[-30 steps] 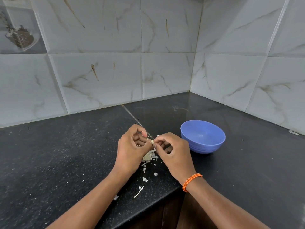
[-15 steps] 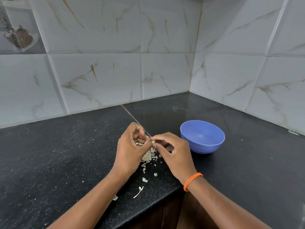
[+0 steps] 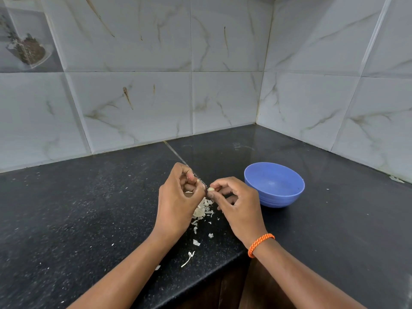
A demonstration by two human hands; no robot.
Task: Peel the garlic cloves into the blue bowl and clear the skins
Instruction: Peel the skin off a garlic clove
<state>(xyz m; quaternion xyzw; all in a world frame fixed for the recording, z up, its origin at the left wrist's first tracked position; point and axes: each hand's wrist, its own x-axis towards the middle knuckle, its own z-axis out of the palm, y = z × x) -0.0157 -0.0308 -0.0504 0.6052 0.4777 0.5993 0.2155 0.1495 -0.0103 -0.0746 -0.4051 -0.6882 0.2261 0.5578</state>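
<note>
right hand (image 3: pixel 236 201): pinched a clove (image 3: pixel 211 189), mid-frame, for peeling
left hand (image 3: pixel 178 197): curled, contents unclear
skins (image 3: pixel 202 210): dropped below on desk (image 3: pixel 89 219)
bowl (image 3: pixel 274 185): close right for cloves

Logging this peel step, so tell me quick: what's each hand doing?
Left hand: fingers curled, contents hidden.
Right hand: pinching a garlic clove.

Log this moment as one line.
stage: peeling | right hand: pinches garlic clove | left hand: curled, hold unclear | skins: on counter | blue bowl: right of hands
</note>
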